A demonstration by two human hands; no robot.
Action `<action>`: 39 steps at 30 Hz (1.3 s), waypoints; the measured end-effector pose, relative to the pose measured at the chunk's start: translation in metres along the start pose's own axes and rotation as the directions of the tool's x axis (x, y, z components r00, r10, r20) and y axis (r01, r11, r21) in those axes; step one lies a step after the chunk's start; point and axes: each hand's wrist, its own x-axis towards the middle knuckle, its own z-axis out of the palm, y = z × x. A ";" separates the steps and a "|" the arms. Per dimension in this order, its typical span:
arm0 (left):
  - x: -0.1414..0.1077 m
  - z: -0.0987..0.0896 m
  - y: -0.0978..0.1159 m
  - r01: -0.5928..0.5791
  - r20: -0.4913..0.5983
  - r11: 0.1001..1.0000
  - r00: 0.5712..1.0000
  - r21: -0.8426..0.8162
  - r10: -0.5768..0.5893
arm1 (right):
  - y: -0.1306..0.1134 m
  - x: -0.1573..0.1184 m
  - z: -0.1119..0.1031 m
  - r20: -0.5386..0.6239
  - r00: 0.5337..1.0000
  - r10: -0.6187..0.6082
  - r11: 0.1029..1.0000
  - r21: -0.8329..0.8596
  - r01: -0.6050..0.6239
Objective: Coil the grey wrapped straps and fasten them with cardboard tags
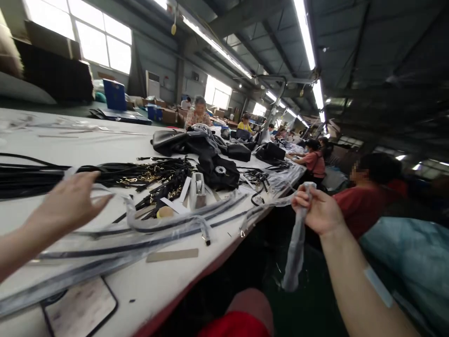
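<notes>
Nearest us, a dark-edged, speckled panel (82,306) lies on the white table (133,285), with straps in clear plastic (129,245) running lengthwise just beyond it and a flat beige strip (171,255) beside them. Our left hand (75,199) is wide, fingers and thumb spread, above the table near a pale band; we cannot tell whether it touches the band. Our right hand (317,208) pinches a translucent plastic sleeve (295,252) past the table's edge, and a length of it hangs below our fingers. Between our hands, a white tape dispenser (198,191) stands among paper strips, close to the bundled black straps (105,174) with gold-coloured clasps. Behind it lie black bags (219,161) and a small white roll (220,171). A person in red (363,201) sits at our right, and farther off more people work along the tables under strip lights (217,47).
</notes>
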 end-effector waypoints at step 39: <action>-0.202 0.036 0.144 0.805 0.664 0.249 0.223 -0.538 0.714 | 0.245 -0.118 0.043 0.569 0.595 0.567 0.705 -0.709 0.006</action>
